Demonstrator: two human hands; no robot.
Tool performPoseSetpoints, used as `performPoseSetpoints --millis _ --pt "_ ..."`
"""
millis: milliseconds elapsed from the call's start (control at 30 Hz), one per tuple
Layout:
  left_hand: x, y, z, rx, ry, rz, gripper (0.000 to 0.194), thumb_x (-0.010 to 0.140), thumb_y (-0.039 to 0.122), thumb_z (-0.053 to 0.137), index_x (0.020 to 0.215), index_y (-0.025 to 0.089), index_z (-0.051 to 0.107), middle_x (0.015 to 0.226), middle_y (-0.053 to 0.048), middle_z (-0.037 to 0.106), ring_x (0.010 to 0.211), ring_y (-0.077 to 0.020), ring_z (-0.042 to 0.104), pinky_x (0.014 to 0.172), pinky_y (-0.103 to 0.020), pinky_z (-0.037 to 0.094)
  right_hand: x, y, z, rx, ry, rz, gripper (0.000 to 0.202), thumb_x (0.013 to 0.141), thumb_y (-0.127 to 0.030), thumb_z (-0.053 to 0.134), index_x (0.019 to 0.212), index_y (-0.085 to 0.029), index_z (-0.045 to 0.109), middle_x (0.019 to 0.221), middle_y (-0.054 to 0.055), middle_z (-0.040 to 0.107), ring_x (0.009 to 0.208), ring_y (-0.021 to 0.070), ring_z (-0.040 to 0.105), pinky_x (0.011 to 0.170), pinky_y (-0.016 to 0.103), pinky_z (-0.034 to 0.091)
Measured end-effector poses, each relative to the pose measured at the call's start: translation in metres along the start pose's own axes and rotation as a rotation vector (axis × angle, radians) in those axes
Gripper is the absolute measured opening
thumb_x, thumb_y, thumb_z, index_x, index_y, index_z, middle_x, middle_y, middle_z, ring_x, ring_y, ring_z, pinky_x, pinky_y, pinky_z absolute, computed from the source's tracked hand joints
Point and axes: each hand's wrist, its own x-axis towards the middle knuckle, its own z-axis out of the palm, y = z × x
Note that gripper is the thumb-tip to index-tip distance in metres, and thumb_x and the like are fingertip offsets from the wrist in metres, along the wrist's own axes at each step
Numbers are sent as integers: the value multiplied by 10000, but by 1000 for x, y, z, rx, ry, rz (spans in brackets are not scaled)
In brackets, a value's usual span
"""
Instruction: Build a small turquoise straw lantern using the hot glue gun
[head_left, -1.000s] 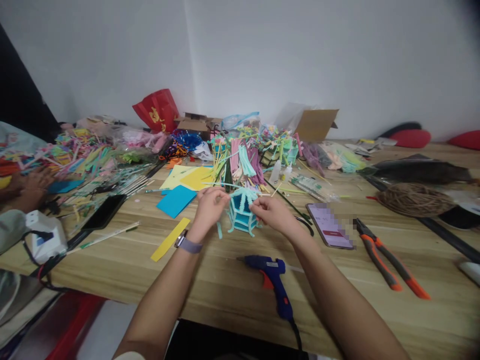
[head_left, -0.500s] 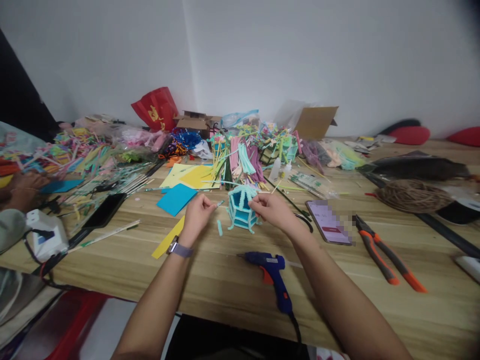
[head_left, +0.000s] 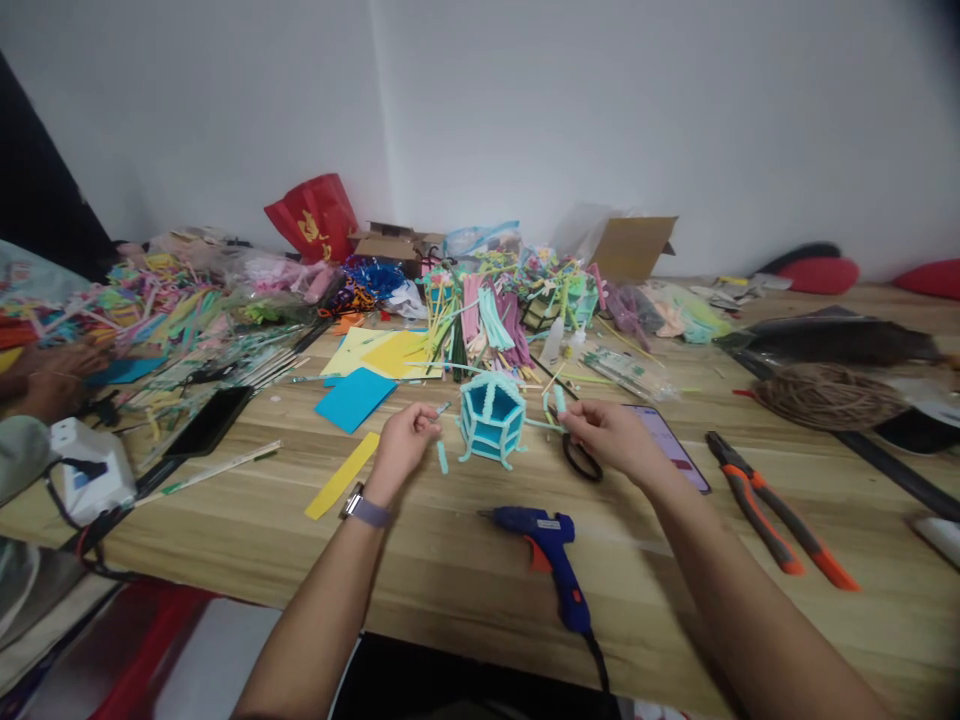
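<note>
A small mint-green house-shaped craft [head_left: 491,425], edged in fuzzy pipe cleaner with blue panels inside, stands upright between my hands. My left hand [head_left: 407,438] is closed in a pinch on a small pale-blue piece [head_left: 444,407], too small to name surely. A short mint pipe cleaner piece [head_left: 442,458] lies on the table just below it. To the right of the house, my right hand [head_left: 606,435] is closed, pinching a short mint pipe cleaner [head_left: 559,400]. Black-handled scissors [head_left: 581,460] lie beside and partly under that hand. Nearer me rests a blue glue gun [head_left: 551,545].
Orange-handled pliers [head_left: 780,515] and a phone [head_left: 682,455] lie at right. Blue card [head_left: 355,398] and a yellow strip [head_left: 343,477] lie at left, beyond them a power strip [head_left: 91,470]. Pipe cleaner bundles [head_left: 487,315] crowd the back. Another person's hands [head_left: 60,375] show far left.
My right hand has moved right, away from the house to beside the scissors and over part of the phone. A mint pipe cleaner now shows in its fingers. My left hand has barely moved.
</note>
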Motion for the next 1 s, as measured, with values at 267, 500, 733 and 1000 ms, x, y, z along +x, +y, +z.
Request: performPoseSetpoints --millis 267,500,733,1000 --pt "-2 4 -1 29 -41 24 212 707 175 565 885 167 678 720 -13 669 678 -159 607 667 -272 467 -13 29 28 -251 -92 120 264 800 -377 510 608 -204 565 595 29 631 565 162 545 536 268 336" --pt "-4 6 2 119 -31 44 270 730 107 525 895 157 733 794 -36 721 716 -165 631 684 -266 479 -17 20 34 -433 -56 120 266 843 -413 532 725 -201 640 747 84 697 710 222 616 558 280 311" --pt "-7 13 -1 74 -21 19 248 694 35 543 768 159 745 784 -37 728 720 -163 630 686 -260 472 -80 -18 28 -615 -277 190 440 933 -489 393 722 -197 646 772 127 724 743 274 671 577 305 313" --pt "-8 17 -1 23 -46 24 233 675 35 546 659 177 729 730 -20 701 703 -157 618 688 -262 463 -125 -20 65 -556 -280 277 202 874 -354 528 820 -184 624 884 128 735 807 262 691 608 286 373"
